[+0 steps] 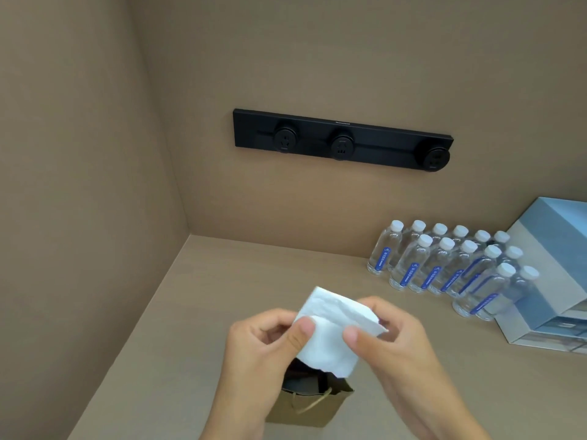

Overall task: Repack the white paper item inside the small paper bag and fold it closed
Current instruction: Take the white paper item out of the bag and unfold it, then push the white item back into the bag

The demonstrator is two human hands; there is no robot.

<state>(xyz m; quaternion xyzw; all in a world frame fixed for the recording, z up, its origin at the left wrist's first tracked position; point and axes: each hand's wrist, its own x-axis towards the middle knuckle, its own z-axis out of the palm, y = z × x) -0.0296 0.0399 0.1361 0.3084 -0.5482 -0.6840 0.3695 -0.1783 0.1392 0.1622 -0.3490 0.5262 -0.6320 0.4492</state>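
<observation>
A white paper item [330, 331], soft and creased like a tissue, is held up between both hands above the counter. My left hand [260, 347] pinches its left edge with thumb and fingers. My right hand [394, 341] pinches its right edge. Directly below stands a small brown paper bag [314, 408] with twisted paper handles, its mouth open and dark inside. The paper's lower corner hangs just over the bag's mouth. Part of the bag is hidden behind my left hand and the paper.
Several small water bottles [444, 265] with white caps and blue labels stand in rows at the back right. A light blue box [549, 281] lies beside them at the right edge. A black socket strip [343, 139] is on the back wall. A side wall [79, 217] closes the left.
</observation>
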